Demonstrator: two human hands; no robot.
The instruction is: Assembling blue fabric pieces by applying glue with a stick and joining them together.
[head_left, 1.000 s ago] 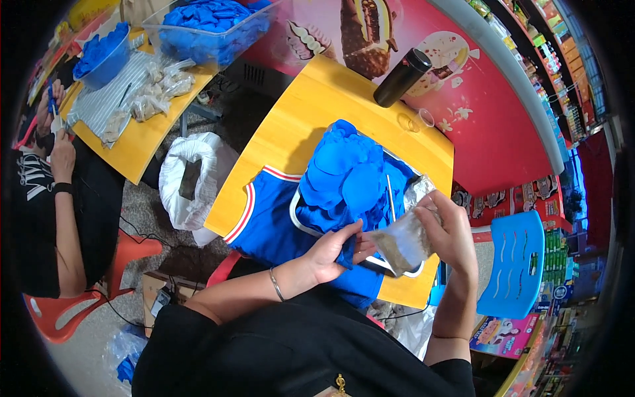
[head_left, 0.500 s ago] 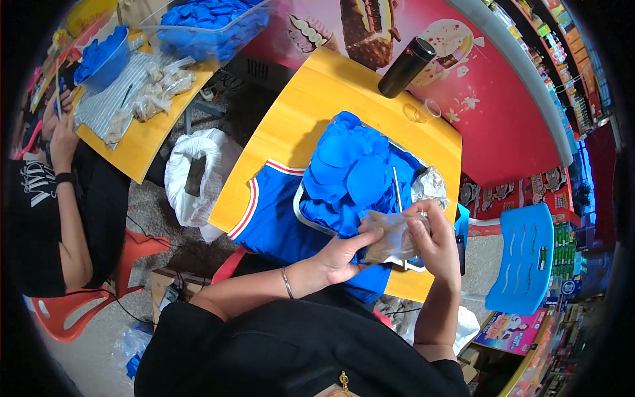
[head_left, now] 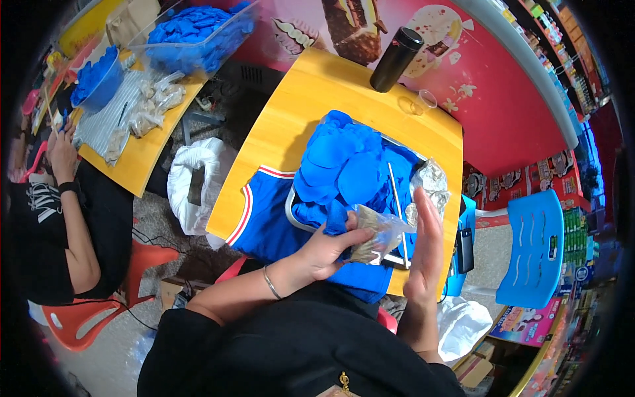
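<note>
My left hand (head_left: 329,248) is closed on a small clear plastic bag (head_left: 372,239) with brownish, thin contents, thumb on top. A curled blue piece (head_left: 336,217) shows by its fingertips; whether the hand holds it too I cannot tell. Just right of the bag, my right hand (head_left: 426,248) is raised edge-on, fingers stretched and apart from the bag. Behind both hands a white-rimmed tray (head_left: 291,210) bears a heap of blue rounded fabric-like pieces (head_left: 340,159). A thin white stick (head_left: 395,192) lies along the heap's right side. Beside it sits crumpled silvery wrapping (head_left: 430,180).
A blue jersey (head_left: 264,212) lies under the tray on the yellow table (head_left: 311,86). A black bottle (head_left: 397,59) and clear cup (head_left: 426,100) stand at the back. At left, a co-worker's hand (head_left: 61,155) works near a blue bowl (head_left: 99,83). A blue chair (head_left: 534,248) stands right.
My right hand has let go of the bag and opened out to the right. The left hand keeps the bag, now tilted, and has shifted slightly left.
</note>
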